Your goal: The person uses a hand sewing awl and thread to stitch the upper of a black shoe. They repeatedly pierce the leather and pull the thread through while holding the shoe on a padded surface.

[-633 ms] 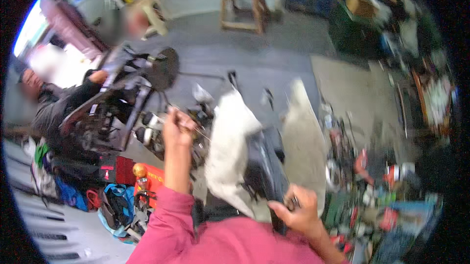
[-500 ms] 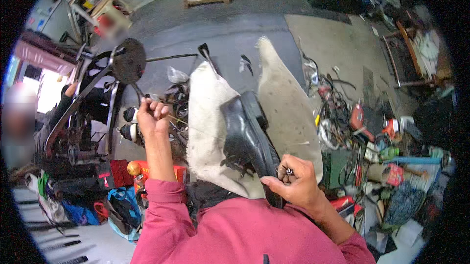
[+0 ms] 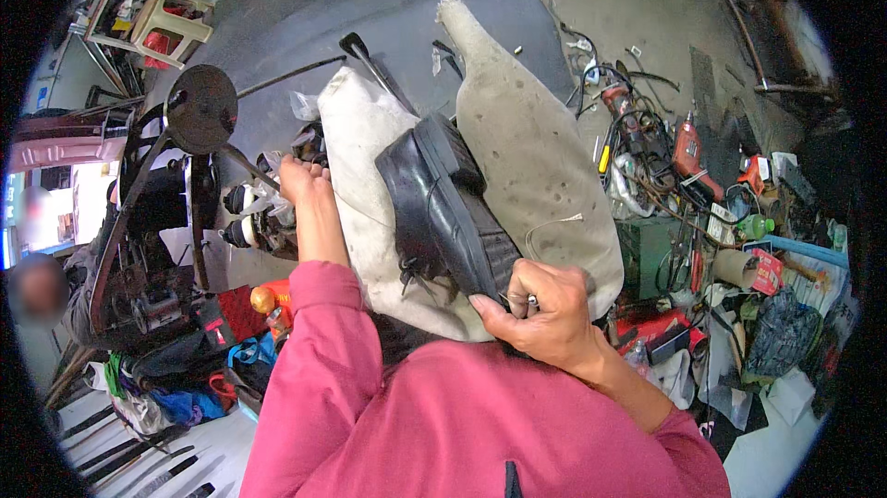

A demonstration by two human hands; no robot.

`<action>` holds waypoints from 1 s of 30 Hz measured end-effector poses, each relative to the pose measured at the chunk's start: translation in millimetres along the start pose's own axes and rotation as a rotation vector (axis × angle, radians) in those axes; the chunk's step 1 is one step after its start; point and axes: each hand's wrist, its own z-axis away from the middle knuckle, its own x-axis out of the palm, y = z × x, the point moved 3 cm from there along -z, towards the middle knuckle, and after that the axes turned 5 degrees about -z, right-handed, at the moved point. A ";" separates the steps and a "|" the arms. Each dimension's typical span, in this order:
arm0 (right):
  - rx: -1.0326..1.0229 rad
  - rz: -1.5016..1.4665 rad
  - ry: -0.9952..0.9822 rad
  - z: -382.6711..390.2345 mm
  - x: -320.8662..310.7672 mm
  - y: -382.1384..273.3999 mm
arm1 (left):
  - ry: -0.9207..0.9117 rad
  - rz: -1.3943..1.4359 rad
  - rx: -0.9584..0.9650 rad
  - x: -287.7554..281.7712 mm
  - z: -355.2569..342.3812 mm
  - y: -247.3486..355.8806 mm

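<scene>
A black leather shoe (image 3: 420,193) lies on its side across my lap, heel away from me, its dark sole turned to the right. Pale, stained cloth (image 3: 536,138) covers my legs beneath it. At the shoe's near end, my right hand (image 3: 545,309) is closed around a small tool (image 3: 531,301) whose round metal end shows between the fingers; the rest is hidden. My left hand (image 3: 307,182) is held out left of the cloth, fingers curled in. Whatever it may grip is too fine to make out. Loose black laces (image 3: 411,272) hang from the shoe.
To the left stands a black iron machine with a round wheel (image 3: 201,108). On the right floor are a red power drill (image 3: 688,156), tangled cables and a green box (image 3: 647,253). A stool (image 3: 171,29) stands far left. A person is at the left edge.
My view has shifted, so the shoe and cloth sit higher in it. My left hand has come a little closer to the shoe, its fingers more curled. My right hand stays at the shoe's near end.
</scene>
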 end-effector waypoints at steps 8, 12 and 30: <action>0.061 0.010 -0.009 -4.8 -2.2 9.0 | 0.268 -0.073 0.091 2.4 -33.6 -23.0; 0.134 0.063 -0.010 -5.4 -2.4 11.6 | 0.281 -0.074 0.126 -1.4 -51.9 -32.0; 0.162 -0.156 0.050 11.4 -8.1 -1.9 | -0.090 -0.998 0.738 -53.0 82.4 74.4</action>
